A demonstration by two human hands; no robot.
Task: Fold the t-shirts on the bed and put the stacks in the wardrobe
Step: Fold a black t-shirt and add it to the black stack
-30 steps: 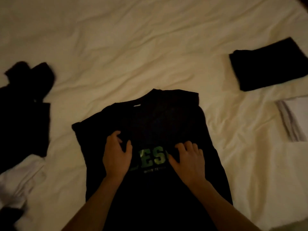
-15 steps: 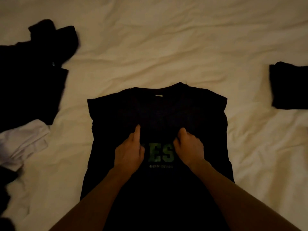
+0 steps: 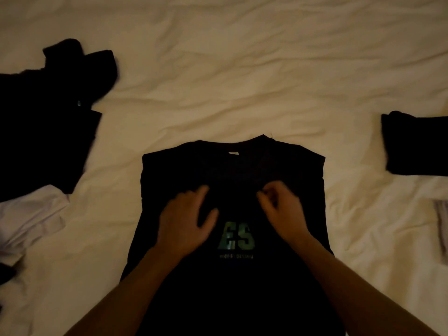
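On rumpled cream bedsheet [image 3: 242, 81], both hands press smooth black t-shirt [image 3: 232, 166].

- The t-shirt [image 3: 232, 170] lies on the bed [image 3: 242, 69] right before you.
- Your left hand [image 3: 185, 225] and right hand [image 3: 282, 210] rest on it.
- An unfolded pile [image 3: 46, 122] lies left, a folded stack [image 3: 417, 146] right.

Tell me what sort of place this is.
Most likely a bedroom: a creased cream bed sheet fills the view, a black t-shirt lies spread on it under both hands, with a folded black stack and unfolded clothes beside.
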